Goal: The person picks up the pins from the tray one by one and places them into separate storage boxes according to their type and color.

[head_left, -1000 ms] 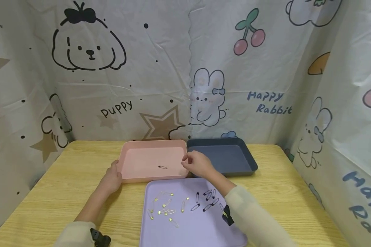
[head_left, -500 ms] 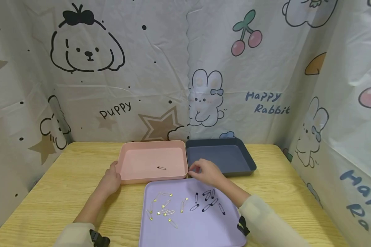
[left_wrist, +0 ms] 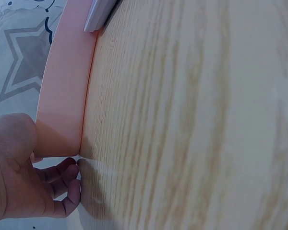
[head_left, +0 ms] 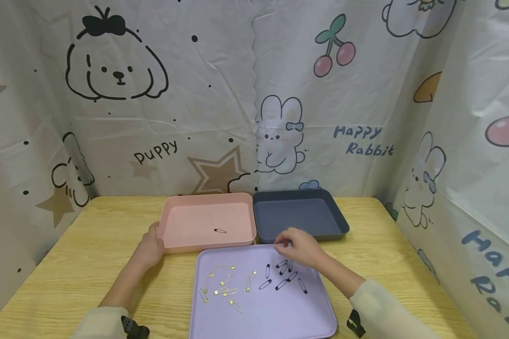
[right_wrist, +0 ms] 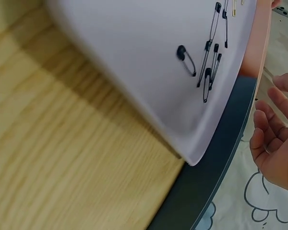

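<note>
My left hand (head_left: 150,247) grips the left end of a pink tray (head_left: 195,200), thumb over its rim and fingers bent against the side in the left wrist view. One black safety pin (head_left: 220,231) lies inside that tray. My right hand (head_left: 300,246) hovers over the back right of a lilac tray (head_left: 271,320), fingers loosely bent with nothing between them, as the right wrist view also shows. Below it lie several black safety pins (head_left: 267,271) on the right part of the lilac tray. Several gold safety pins (head_left: 231,292) are scattered over its left part.
A dark blue tray (head_left: 299,214) stands at the back, right beside the pink one. All the trays rest on a wooden table (head_left: 110,226). A printed curtain (head_left: 220,70) hangs behind and at both sides.
My right hand has moved right and toward me, from the pink tray's right edge to over the lilac tray's black pins. My left hand stays on the pink tray.
</note>
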Tool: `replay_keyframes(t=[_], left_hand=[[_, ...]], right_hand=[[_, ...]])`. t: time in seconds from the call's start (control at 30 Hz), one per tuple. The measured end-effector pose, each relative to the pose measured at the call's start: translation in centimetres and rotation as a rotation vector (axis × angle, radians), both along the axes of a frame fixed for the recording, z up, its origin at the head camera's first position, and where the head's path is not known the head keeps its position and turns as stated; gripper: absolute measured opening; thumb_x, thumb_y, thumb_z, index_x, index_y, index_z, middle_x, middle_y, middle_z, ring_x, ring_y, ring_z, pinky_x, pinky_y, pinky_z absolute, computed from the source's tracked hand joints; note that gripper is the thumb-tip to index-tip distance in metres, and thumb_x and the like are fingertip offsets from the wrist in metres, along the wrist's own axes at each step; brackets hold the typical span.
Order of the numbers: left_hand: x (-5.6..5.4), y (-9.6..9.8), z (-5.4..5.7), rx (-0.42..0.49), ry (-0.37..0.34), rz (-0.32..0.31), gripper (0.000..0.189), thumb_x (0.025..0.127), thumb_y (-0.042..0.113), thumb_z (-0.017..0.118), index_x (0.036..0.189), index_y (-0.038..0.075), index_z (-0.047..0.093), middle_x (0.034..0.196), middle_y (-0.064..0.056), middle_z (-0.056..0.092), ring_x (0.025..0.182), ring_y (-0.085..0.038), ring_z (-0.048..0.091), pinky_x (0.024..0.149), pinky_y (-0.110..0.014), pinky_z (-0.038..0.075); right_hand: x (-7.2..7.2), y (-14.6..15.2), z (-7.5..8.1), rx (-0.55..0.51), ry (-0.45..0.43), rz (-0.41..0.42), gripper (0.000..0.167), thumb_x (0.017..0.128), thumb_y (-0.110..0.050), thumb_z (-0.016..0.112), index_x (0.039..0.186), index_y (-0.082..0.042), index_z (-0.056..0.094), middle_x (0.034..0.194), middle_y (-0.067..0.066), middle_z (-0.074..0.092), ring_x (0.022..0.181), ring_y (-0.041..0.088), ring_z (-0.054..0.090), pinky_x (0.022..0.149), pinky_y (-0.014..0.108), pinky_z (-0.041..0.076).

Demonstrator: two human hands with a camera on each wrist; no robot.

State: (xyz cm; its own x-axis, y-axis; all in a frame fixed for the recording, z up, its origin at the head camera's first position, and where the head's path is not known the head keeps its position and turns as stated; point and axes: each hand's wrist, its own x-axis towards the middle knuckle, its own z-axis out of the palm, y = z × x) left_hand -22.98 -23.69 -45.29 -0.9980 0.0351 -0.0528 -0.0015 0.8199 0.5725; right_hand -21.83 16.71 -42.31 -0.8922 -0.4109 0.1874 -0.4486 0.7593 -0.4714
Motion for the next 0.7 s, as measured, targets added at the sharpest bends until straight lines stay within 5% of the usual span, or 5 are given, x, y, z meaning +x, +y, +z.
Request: replay_keyframes(t=[0.7], left_hand=[[-0.1, -0.1, -0.3, 0.005, -0.005, -0.001, 0.056, 0.092, 0.006, 0.024, 0.140, -0.016, 0.006, 0.118, -0.047, 0.038, 0.071, -0.030, 0.050, 0.061, -0.039, 0.044]], right_hand=[[2.3, 4.7, -1.7, -0.007, -0.029, 0.006, 0.005, 0.080, -0.022, 0.070, 0.081, -0.017, 0.069, 0.068, -0.007, 0.053, 0.062, 0.001, 0.042, 0.057, 0.018, 0.038]])
